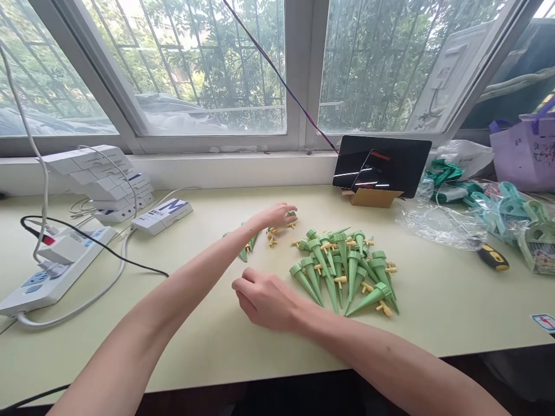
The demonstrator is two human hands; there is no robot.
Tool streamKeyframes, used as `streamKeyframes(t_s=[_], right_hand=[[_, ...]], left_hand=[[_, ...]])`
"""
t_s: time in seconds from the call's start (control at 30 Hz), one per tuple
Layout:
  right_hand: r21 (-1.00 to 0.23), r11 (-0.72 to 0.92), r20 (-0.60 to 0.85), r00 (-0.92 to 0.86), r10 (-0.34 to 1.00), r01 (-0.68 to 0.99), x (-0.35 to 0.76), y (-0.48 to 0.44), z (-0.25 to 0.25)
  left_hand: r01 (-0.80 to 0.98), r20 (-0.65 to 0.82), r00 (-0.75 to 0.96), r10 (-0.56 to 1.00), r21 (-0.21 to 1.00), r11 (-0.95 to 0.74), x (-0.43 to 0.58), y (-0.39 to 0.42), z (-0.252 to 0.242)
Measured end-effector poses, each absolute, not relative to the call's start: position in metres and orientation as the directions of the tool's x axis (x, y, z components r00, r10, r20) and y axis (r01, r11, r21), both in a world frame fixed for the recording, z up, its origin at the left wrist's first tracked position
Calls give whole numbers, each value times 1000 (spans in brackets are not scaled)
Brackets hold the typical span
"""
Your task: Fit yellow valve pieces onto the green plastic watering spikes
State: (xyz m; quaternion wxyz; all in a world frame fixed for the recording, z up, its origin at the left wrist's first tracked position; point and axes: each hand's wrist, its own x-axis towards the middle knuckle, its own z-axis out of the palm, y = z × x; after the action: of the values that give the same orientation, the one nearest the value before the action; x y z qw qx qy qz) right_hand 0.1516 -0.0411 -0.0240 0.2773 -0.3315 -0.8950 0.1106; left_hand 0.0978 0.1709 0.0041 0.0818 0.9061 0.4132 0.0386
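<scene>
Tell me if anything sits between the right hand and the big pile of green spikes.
Nothing visible does: only a strip of bare table separates the right hand from the pile of green spikes.

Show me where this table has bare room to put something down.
Widest bare patch: front right, between the spike pile, the screwdriver and the sticker. Another lies at the back, between the white box and the left hand. Crowded: the left end with power strip and cables, the right end with bags, and around the right hand.

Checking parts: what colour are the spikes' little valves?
Yellow valves on green spikes; head view.
</scene>
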Motion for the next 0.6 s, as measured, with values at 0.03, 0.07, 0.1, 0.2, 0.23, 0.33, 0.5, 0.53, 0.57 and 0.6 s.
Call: streamKeyframes(t_s=[0.03,0.07,0.1,0.2,0.23,0.33,0.5,0.53,0.57,0.6], right_hand=[[-389,753,420,-626,657,531,152,-41,-24],[-395,752,418,-625,659,528,152,-41,-23],[-399,752,419,-625,659,525,152,-41,-24],[-399,756,424,-627,653,518,152,-41,-26],[-399,757,424,-628,653,518,152,-41,-26],[-411,753,414,-630,657,515,152,-41,-26],[-411,747,372,-651,661,523,153,-42,-22],[-408,747,367,-655,661,525,153,-43,-21],[-407,748,365,-657,659,524,153,-43,-21],[-406,750,366,-659,657,522,153,-43,-22]], left_hand=[[748,-12,654,757,164,-644,100,169,1],[752,-7,650,760,149,-642,102,166,-1],[756,2,646,763,137,-640,103,163,-4],[757,39,644,764,108,-644,107,153,-11],[756,52,646,762,97,-648,108,149,-13],[741,86,661,745,78,-667,109,137,-15],[728,95,677,730,58,-683,100,119,-13],[728,88,678,730,56,-683,97,115,-12],[729,81,678,731,55,-683,95,112,-10],[730,74,678,732,56,-682,92,108,-8]])
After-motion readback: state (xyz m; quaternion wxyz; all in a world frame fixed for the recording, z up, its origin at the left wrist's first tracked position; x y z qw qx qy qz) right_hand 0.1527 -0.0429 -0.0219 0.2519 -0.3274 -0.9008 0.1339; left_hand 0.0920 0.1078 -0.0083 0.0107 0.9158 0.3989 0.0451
